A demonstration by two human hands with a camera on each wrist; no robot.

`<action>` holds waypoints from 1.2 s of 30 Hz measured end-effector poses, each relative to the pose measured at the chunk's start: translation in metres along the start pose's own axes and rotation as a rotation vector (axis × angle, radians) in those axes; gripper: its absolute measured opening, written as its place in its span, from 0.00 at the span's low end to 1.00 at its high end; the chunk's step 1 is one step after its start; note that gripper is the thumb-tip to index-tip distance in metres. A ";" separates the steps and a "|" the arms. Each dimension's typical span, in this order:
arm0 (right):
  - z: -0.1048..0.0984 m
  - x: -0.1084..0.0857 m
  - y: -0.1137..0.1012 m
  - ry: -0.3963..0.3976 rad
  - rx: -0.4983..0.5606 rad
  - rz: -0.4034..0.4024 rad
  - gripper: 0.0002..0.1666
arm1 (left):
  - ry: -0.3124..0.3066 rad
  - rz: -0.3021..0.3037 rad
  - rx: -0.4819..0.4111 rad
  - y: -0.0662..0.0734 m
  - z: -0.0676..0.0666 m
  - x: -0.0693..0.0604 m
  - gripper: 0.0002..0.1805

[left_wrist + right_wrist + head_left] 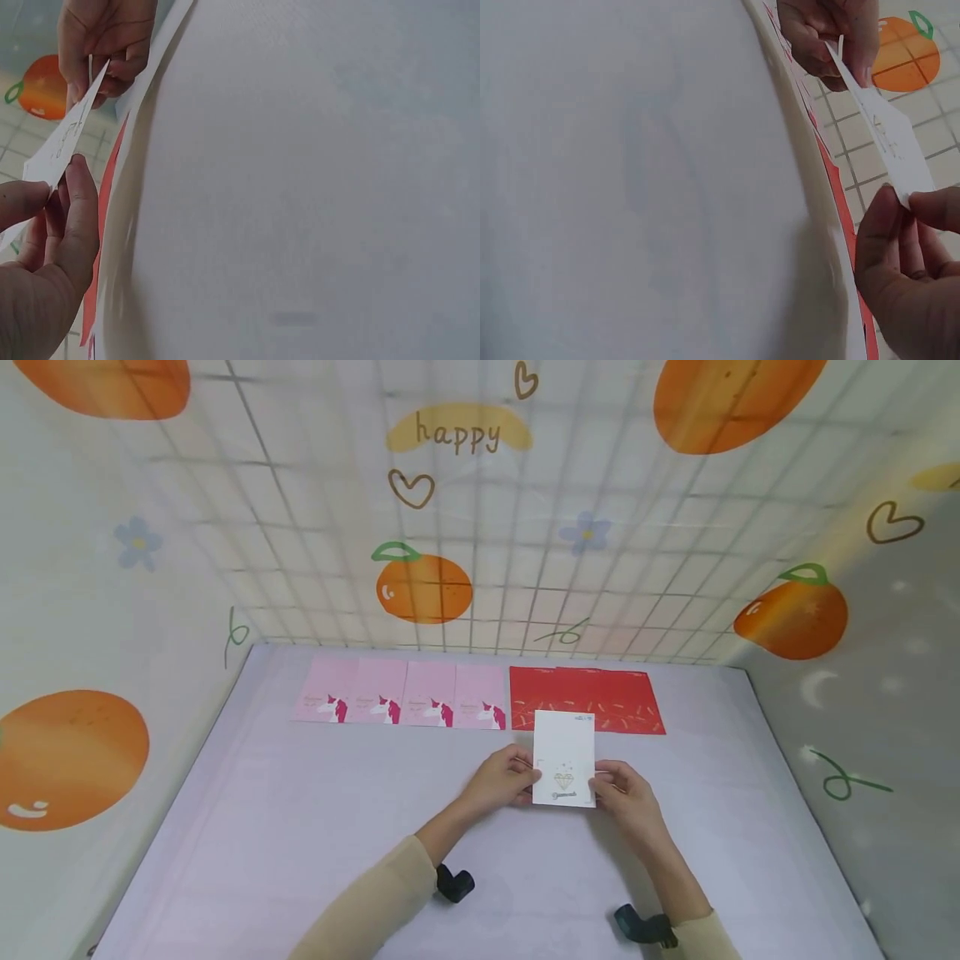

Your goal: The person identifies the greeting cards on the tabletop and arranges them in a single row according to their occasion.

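Observation:
Between both hands a white card (564,747) with a gold diamond drawing is held up above the table. My left hand (501,777) pinches its left edge between thumb and fingers. On the opposite edge, the right hand (628,797) pinches it the same way. In the left wrist view the card (64,146) is seen nearly edge-on, tilted, with the left thumb on its printed face. The right wrist view also shows the card (889,135) from the side, gripped at both edges. Behind its top edge lie red cards (626,702), partly covered by it.
A row of several pink unicorn cards (378,693) lies at the back, left of the red ones. The white table (262,827) ends at a curtain (487,527) printed with oranges over a wire grid. Black wrist mounts (455,883) sit by both sleeves.

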State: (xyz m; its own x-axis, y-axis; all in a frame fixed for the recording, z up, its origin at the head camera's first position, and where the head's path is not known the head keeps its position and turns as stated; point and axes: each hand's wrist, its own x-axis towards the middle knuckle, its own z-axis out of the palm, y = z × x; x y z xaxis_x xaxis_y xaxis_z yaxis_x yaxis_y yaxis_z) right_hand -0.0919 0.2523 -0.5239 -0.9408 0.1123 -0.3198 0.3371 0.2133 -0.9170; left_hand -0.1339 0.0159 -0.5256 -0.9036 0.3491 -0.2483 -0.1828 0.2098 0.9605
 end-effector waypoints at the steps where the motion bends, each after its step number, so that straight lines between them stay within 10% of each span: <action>1: -0.001 0.000 0.001 0.007 -0.001 0.006 0.24 | -0.002 0.000 0.002 0.000 0.001 0.001 0.13; 22: -0.052 0.027 0.006 0.140 -0.056 0.049 0.27 | -0.009 -0.012 0.027 0.017 0.051 0.049 0.14; 36: -0.115 0.060 -0.018 0.241 0.004 -0.018 0.27 | -0.097 -0.040 -0.009 0.014 0.046 0.041 0.12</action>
State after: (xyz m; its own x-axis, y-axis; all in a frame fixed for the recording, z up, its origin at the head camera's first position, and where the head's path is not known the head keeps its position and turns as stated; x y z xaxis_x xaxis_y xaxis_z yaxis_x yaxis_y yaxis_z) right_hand -0.1503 0.3670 -0.4988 -0.9110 0.3372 -0.2376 0.3198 0.2136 -0.9231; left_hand -0.1561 0.0752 -0.5280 -0.8535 0.4278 -0.2975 -0.2223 0.2173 0.9504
